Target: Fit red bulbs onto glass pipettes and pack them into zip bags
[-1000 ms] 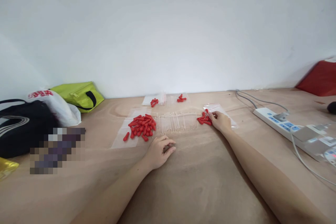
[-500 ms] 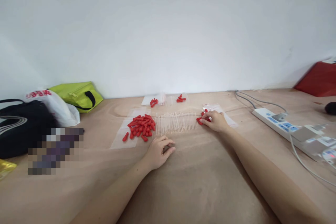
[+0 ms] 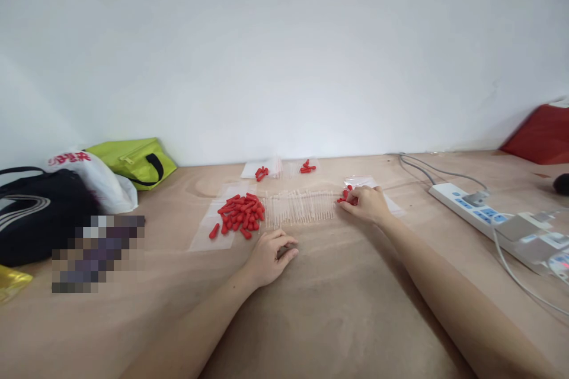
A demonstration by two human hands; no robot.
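One pale wall [image 3: 284,59] rises behind a wooden table [image 3: 320,308]. At left sit a black bag [image 3: 44,219], a lime-green bag [image 3: 137,160] and, between them, a white plastic bag [image 3: 106,186]; a white power strip [image 3: 464,204] lies at right. Clear thin tubes [image 3: 300,207] form a row across the middle. Below them the left hand [image 3: 269,257] rests half open, thumb apart from its loosely curled fingers, grasping nothing visible. The right hand [image 3: 367,204] bends its fingers down over a small red bulb pile [image 3: 345,194]; whether it grips one cannot be told. The large red bulb heap [image 3: 242,211] lies left of the tubes, partly on clear plastic [image 3: 207,237]. Two smaller clusters lie near the wall.
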